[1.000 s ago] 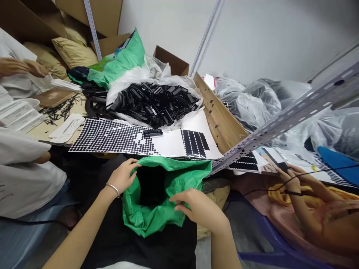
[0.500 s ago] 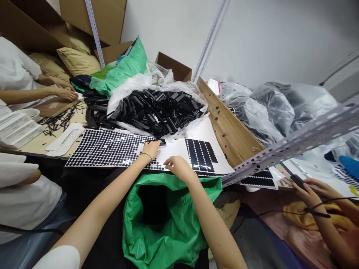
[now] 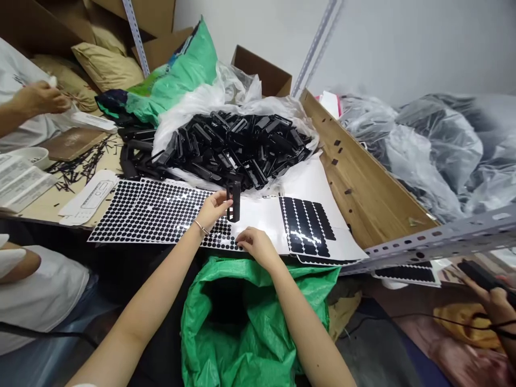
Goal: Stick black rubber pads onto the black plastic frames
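My left hand [image 3: 213, 208] pinches a small black plastic part [image 3: 233, 201] and holds it upright above a white sheet of black round stickers [image 3: 149, 209]. Just below it, my right hand [image 3: 255, 244] rests on the near edge of that sheet, fingers curled down onto the dots; I cannot make out anything in them. A big heap of the same black plastic parts [image 3: 237, 145] lies on clear plastic right behind the sheet. An open green bag [image 3: 258, 317] sits in front of me under my forearms.
A second sticker sheet with oblong black pads [image 3: 306, 226] lies to the right. A wooden board [image 3: 363, 183] and a perforated metal rail [image 3: 435, 242] border the right side. Other people's hands work at far left [image 3: 38, 99] and far right [image 3: 494, 301]. Clear bags pile up behind.
Both my hands left the green bag's rim and reached onto the sticker sheet. My left hand picked the black part off the sheet and stood it upright.
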The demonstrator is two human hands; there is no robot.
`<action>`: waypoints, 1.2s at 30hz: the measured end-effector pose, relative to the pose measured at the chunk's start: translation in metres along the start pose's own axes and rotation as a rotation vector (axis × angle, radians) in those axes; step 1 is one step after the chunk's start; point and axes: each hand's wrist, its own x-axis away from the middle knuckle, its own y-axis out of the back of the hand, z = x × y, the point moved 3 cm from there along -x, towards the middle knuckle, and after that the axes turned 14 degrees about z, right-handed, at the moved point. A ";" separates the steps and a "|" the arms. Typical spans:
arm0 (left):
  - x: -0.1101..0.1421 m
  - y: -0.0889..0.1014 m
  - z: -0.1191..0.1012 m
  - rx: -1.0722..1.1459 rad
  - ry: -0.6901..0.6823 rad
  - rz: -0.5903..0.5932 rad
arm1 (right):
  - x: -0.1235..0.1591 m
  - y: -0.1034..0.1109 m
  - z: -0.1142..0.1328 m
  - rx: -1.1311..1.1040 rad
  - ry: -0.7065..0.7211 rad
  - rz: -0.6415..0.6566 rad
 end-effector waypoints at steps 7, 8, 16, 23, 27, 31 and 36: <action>0.014 -0.005 -0.011 0.301 0.001 0.026 | 0.002 0.012 0.010 -0.164 0.076 -0.062; 0.014 -0.005 -0.012 0.327 -0.007 0.028 | 0.003 0.017 0.012 -0.198 0.098 -0.099; 0.016 -0.013 -0.010 0.437 0.001 0.063 | 0.003 0.045 0.036 -0.412 0.288 -0.377; 0.014 -0.019 -0.007 0.454 0.048 0.073 | -0.009 0.030 0.042 -0.524 0.357 -0.416; 0.013 -0.017 -0.004 0.454 0.069 0.063 | -0.014 0.026 0.040 -0.535 0.351 -0.450; 0.015 -0.015 -0.004 0.463 0.076 0.049 | -0.018 0.025 0.042 -0.528 0.337 -0.479; 0.016 -0.013 -0.006 0.475 0.082 0.041 | -0.021 0.023 0.045 -0.565 0.343 -0.478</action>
